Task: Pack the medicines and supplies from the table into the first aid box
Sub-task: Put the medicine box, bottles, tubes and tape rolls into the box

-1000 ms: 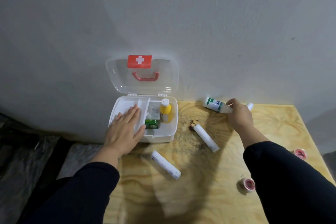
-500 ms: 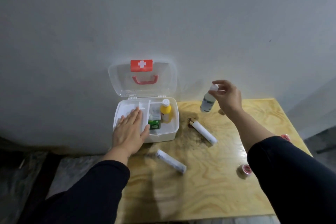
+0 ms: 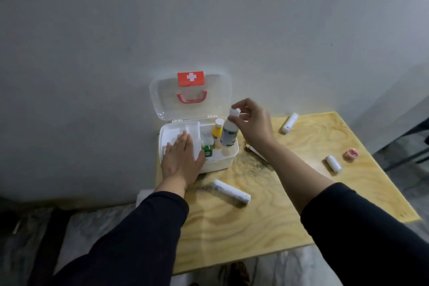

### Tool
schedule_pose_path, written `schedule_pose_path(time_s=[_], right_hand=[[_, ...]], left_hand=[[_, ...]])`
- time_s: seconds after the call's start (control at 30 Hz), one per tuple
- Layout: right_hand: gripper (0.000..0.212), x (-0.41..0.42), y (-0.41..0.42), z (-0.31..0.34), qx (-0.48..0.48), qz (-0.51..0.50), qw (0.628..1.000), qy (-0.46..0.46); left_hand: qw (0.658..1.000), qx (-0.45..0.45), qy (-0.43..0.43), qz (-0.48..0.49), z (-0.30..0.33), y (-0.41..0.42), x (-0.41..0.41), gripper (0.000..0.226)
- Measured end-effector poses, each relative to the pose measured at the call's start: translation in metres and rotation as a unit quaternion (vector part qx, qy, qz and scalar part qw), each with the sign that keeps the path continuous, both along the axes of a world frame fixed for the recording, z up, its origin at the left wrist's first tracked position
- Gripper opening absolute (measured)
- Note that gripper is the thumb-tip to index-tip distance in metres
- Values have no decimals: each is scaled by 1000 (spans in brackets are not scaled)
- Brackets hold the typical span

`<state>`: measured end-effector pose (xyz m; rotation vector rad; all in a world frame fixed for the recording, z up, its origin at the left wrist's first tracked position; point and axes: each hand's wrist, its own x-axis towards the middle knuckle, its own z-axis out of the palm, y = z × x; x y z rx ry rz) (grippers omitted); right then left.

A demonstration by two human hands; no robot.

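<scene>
Both hands are busy: the left hand (image 3: 181,160) lies flat and open on the first aid box (image 3: 222,162), steadying it, while the right hand (image 3: 251,123) pinches the white bottle (image 3: 229,133) by its cap over the right compartment, beside the yellow bottle (image 3: 217,132). Next, I'd guess, lower it in upright and let go.

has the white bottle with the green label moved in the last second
Yes. The white bottle, held by its cap in the right hand, went from the table's far edge leftward to over the first aid box.

White roll (image 3: 254,153) beside the box, mostly hidden under right forearm (image 3: 292,167).
</scene>
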<state>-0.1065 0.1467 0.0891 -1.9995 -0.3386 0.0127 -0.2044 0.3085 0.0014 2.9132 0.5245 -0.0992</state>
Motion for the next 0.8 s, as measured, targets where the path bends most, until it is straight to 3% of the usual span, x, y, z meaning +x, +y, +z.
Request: schedule_pose_path(time_s=[0.37, 0.8], right_hand=[[24, -22, 32, -61, -115, -34, 993, 9], [21, -23, 5, -44, -122, -23, 992, 31]], left_hand=[[1000, -7, -26, 9, -12, 3, 1, 74], [1000, -10, -19, -1, -8, 3, 0, 73]])
